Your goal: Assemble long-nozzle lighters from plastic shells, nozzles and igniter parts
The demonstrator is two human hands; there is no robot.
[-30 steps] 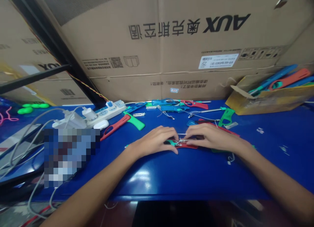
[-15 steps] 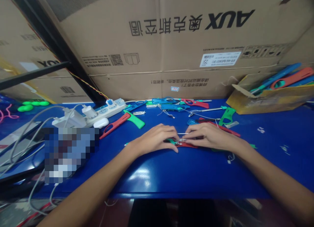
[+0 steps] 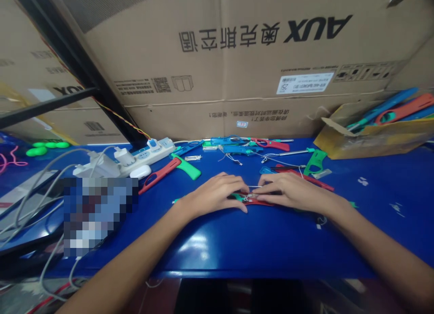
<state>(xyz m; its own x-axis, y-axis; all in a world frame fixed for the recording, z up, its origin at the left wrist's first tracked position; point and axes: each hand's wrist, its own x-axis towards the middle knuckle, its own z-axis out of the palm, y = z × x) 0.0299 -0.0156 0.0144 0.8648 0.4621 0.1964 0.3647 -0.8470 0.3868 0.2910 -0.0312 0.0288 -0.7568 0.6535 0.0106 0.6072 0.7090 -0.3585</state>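
On the blue table just ahead of me lies an opened stick lighter with a red handle shell (image 3: 263, 201) and green and whitish inner parts. My left hand (image 3: 219, 192) curls over its left end, thumb on the near side, fingers closed around it. From the other side, my right hand (image 3: 288, 190) pinches a small part against the shell; my fingertips hide most of it. A thin metal rod (image 3: 255, 186) shows between the two hands. Behind the right hand rest a green lighter shell (image 3: 315, 162) and red pieces.
Blue and red stick lighters (image 3: 242, 149) lie along the back by a cardboard box (image 3: 224, 56). A yellow-taped carton (image 3: 373, 142) of lighters stands right. At left are a power strip (image 3: 159, 152), chargers, cables, a red shell (image 3: 159, 176) and a green handle (image 3: 190, 168).
Both hands stay at the opened lighter, with only slight finger movement of the right hand. The whole view has shifted very slightly.
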